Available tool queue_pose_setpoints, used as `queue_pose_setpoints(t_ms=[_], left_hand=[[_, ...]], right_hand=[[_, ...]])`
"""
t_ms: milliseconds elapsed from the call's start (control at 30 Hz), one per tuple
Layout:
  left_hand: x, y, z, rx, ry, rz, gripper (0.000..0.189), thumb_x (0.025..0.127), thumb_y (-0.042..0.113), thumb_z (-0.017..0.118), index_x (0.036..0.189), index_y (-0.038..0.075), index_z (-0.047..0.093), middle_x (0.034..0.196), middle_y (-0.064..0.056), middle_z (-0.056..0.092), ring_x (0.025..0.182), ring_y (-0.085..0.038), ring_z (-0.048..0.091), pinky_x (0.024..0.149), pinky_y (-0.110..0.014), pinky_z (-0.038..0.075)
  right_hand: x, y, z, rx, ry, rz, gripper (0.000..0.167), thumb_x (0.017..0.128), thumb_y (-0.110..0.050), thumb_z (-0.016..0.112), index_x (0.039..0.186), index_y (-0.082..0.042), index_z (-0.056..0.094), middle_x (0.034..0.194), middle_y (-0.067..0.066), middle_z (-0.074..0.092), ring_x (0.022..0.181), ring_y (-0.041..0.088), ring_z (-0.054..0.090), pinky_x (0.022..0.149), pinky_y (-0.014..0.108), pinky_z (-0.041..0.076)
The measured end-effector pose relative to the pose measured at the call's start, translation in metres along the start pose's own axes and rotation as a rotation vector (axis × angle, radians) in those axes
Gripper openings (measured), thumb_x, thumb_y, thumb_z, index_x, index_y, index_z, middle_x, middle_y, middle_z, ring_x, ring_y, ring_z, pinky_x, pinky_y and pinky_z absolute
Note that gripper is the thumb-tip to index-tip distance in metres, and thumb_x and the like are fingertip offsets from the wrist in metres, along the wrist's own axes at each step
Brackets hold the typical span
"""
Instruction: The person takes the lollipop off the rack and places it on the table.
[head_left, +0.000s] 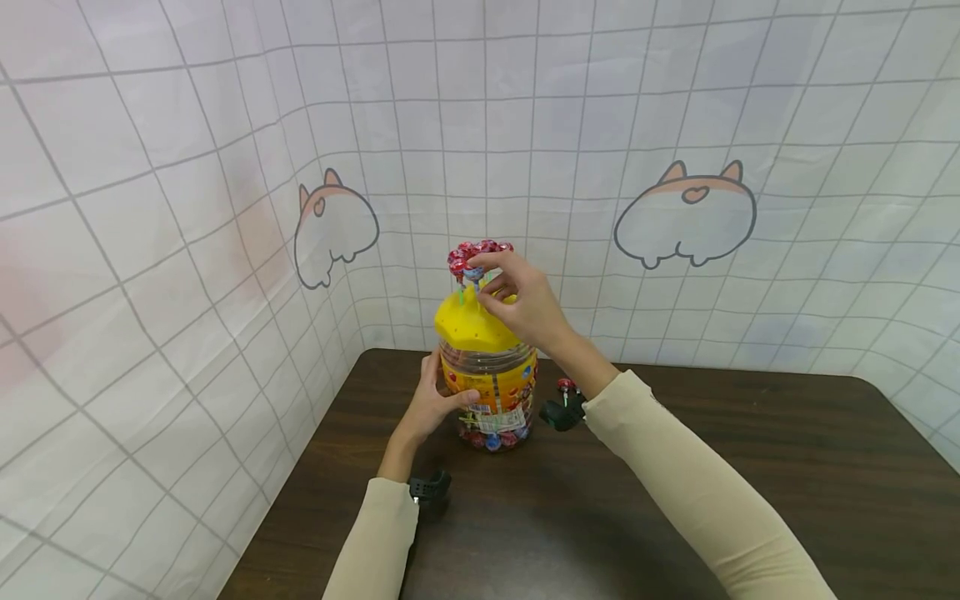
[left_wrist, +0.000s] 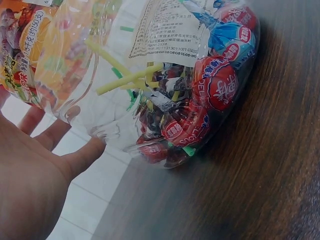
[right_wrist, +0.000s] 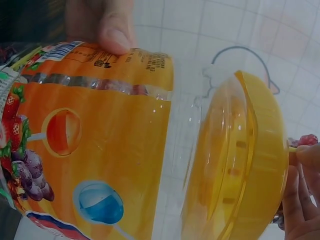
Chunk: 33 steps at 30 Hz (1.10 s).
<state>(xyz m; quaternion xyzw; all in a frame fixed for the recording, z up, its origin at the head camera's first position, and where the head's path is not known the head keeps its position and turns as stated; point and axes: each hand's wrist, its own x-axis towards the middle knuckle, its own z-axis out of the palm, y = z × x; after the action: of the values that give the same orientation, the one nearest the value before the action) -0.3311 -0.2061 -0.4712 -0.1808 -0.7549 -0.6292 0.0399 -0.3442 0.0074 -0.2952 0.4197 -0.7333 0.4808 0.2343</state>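
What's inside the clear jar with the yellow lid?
Red and blue wrapped lollipops lie in the bottom of the jar; its orange label hides whatever is behind it, so that part can't be seen.

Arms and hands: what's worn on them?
The left sleeve and right sleeve are long, plain and pale beige. A small black left-wrist device and black right-wrist device show near the cuffs. The left hand and right hand are ungloved.

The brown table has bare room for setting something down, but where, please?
Bare table lies right of the right sleeve and, before the jar, between it and the left sleeve. It is crowded around the jar: left hand, right hand, lollipops.
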Motion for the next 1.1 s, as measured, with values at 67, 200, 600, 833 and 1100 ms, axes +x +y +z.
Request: queue_pose_setpoints(t_ms=[67, 200, 600, 833, 1100], left_hand=[[0.000, 0.000, 0.000, 0.003, 0.001, 0.000, 0.097, 0.086, 0.042, 0.082, 0.159, 0.048, 0.019, 0.142, -0.006, 0.025, 0.136, -0.033, 0.033, 0.105, -0.057, 0.049], [0.000, 0.001, 0.000, 0.008, 0.005, 0.005, 0.097, 0.084, 0.045, 0.083, 0.158, 0.049, 0.020, 0.142, -0.006, 0.025, 0.136, -0.032, 0.031, 0.111, -0.061, 0.043], [0.000, 0.000, 0.001, -0.016, -0.003, 0.006, 0.098, 0.085, 0.038, 0.083, 0.160, 0.045, 0.019, 0.143, -0.006, 0.023, 0.138, -0.031, 0.029, 0.110, -0.061, 0.045], [-0.001, 0.000, 0.000, -0.014, -0.008, 0.010, 0.098, 0.086, 0.034, 0.082, 0.161, 0.043, 0.019, 0.143, -0.006, 0.022, 0.137, -0.031, 0.028, 0.107, -0.060, 0.047], [-0.001, 0.000, 0.002, 0.004, 0.006, 0.025, 0.095, 0.084, 0.045, 0.083, 0.157, 0.049, 0.023, 0.142, -0.005, 0.024, 0.135, -0.031, 0.028, 0.107, -0.061, 0.046]], right_hand=[[0.001, 0.000, 0.001, 0.006, 0.008, -0.001, 0.043, 0.090, 0.007, 0.071, 0.131, -0.005, 0.063, 0.125, 0.016, 0.066, 0.089, 0.029, 0.074, 0.079, 0.041, 0.063], [0.003, 0.000, -0.001, 0.028, 0.047, 0.017, 0.042, 0.090, 0.006, 0.072, 0.130, -0.005, 0.062, 0.124, 0.015, 0.066, 0.089, 0.027, 0.073, 0.080, 0.036, 0.063], [-0.003, -0.013, -0.021, 0.175, 0.132, 0.094, 0.044, 0.091, 0.004, 0.070, 0.133, -0.004, 0.060, 0.120, 0.016, 0.058, 0.086, 0.023, 0.070, 0.074, 0.020, 0.059], [-0.022, -0.007, -0.034, 0.243, 0.149, 0.139, 0.044, 0.091, 0.005, 0.068, 0.134, -0.005, 0.060, 0.131, 0.010, 0.060, 0.085, 0.012, 0.068, 0.074, 0.021, 0.059], [-0.052, -0.001, -0.049, 0.277, 0.160, 0.169, 0.043, 0.091, 0.007, 0.066, 0.132, -0.001, 0.060, 0.127, 0.004, 0.060, 0.086, 0.021, 0.068, 0.075, 0.023, 0.061]])
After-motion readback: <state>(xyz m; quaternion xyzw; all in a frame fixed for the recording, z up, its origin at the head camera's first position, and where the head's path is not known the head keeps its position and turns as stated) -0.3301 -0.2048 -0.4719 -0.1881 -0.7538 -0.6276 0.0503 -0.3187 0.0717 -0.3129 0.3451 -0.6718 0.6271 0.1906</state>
